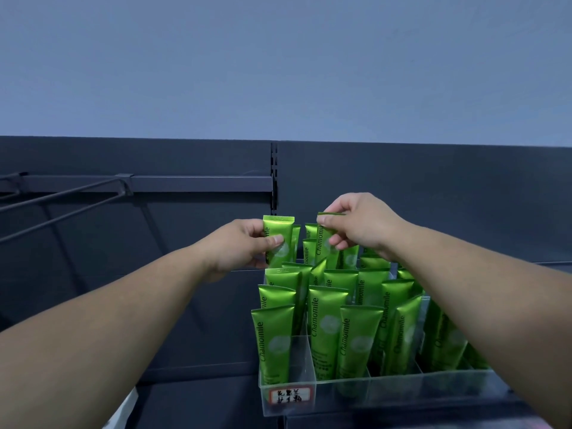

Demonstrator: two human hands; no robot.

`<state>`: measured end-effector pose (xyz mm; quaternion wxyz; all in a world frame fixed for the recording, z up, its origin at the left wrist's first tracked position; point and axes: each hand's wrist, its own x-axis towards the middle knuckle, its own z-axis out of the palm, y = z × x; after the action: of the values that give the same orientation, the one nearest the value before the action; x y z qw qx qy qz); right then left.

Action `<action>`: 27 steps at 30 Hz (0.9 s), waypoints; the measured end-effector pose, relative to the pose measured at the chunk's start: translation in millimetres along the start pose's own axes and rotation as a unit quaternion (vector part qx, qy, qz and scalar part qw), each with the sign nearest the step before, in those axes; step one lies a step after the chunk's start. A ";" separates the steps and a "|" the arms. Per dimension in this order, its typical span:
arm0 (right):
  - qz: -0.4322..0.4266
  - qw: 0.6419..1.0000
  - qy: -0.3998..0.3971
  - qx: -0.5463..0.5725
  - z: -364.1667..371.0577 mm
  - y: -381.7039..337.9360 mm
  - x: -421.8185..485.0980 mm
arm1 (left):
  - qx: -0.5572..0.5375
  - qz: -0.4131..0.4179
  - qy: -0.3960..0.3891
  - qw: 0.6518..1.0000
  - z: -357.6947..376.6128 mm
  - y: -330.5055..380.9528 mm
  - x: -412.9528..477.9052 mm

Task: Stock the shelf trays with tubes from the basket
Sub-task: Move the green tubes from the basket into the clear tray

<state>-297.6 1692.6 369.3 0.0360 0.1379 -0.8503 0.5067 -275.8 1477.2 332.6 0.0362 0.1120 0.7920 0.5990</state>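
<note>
Hidden: your right forearm (470, 274) covers the right rows of the clear tray (402, 387).
Writing: "Chamomile" on the tubes; handwritten tag (289, 395), perhaps Chinese, unreadable.
Fingers: left hand (244, 244) grips left tube (279, 233); right hand (359, 224) pinches right tube (323, 244).

Blue-grey wall (278, 57) above dark panel (433, 181) — crossbar (201, 183), slotted upright (274, 168).

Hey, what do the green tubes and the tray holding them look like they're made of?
Green tubes: probably soft plastic laminate, satin metallic sheen, flat crimped tops. Tray: clear rigid plastic, perhaps acrylic; tubes show through its glossy walls and dividers.
</note>
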 end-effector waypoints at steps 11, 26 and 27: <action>-0.017 1.000 0.002 0.001 8.1 -5.6 -2.1 | 0.019 0.007 0.008 1.000 -6.9 -10.1 -5.8; 0.001 0.998 -0.005 -0.067 2.4 -9.9 -5.4 | 0.052 0.043 0.046 0.997 -13.3 8.2 -2.4; 0.010 0.998 -0.011 -0.069 1.5 -8.2 -6.5 | 0.054 0.043 0.046 0.997 -13.1 8.2 -1.6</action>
<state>-289.0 1689.0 374.3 0.0313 0.1318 -0.8848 0.4458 -275.7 1466.6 344.0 -0.0324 0.1200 0.8184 0.5610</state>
